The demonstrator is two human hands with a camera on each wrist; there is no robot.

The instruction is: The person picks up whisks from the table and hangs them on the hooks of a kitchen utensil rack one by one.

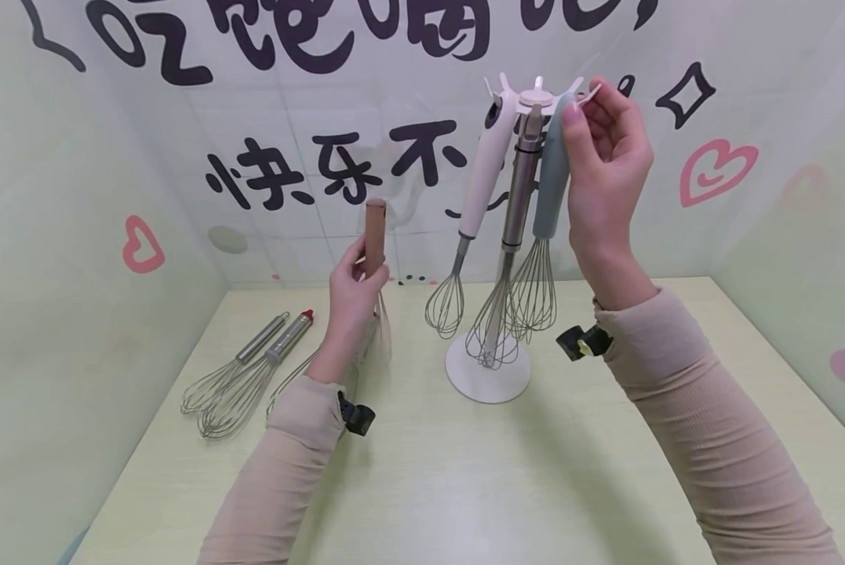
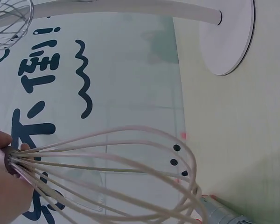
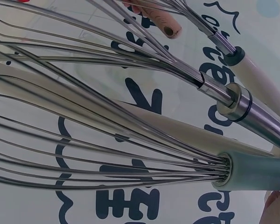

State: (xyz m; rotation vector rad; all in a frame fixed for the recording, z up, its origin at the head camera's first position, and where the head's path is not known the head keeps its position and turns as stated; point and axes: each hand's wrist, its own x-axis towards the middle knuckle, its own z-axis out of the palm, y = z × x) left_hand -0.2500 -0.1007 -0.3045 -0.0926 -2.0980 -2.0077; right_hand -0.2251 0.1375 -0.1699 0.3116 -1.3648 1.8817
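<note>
Head view: left hand [image 1: 354, 289] grips the brown whisk [image 1: 375, 235], handle up, roughly upright, left of the rack [image 1: 493, 389]; right hand [image 1: 611, 161], nearer it, pinches the teal whisk [image 1: 552, 184].

Pale wall [image 1: 288, 245] w/ blk lettering [image 1: 431, 163] & pink hearts [image 1: 722, 144]; lt-yellow tbl [image 1: 457, 471]

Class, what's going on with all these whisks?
A person's left hand holds a wooden-handled whisk, handle up, away from the white stand. The right hand grips the stand's top, close by the teal-handled whisk. That one, a white-handled whisk and a steel-handled whisk hang there, while more whisks lie on the table to the left.
</note>
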